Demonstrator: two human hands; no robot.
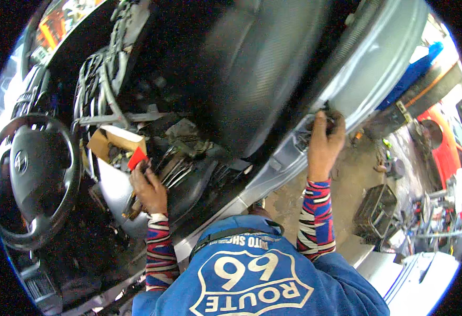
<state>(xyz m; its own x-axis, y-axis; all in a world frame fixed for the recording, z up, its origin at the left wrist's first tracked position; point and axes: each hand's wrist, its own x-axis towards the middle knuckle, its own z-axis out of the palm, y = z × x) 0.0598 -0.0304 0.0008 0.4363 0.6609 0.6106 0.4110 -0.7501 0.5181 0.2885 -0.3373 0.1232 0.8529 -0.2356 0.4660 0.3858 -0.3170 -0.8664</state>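
My left hand (149, 190) is over the stripped car interior, its fingers bent around the lower end of a small, flat red piece (138, 157). Just behind that piece stands an open cardboard box (128, 137) with dark small parts inside. My right hand (326, 141) is raised at the silver door-frame edge (289, 160) of the car. Its thumb and fingers close in on something dark against the frame, too shadowed to name. Between the hands lie several long, thin metal tools (177, 171) on a dark seat (199, 176).
A black steering wheel (71, 174) is at the left, with a bare metal frame (104, 87) behind the box. A dark backrest (265, 79) fills the upper middle. Outside the car, a black crate (374, 213) stands on the floor, with a red panel (437, 145) farther right.
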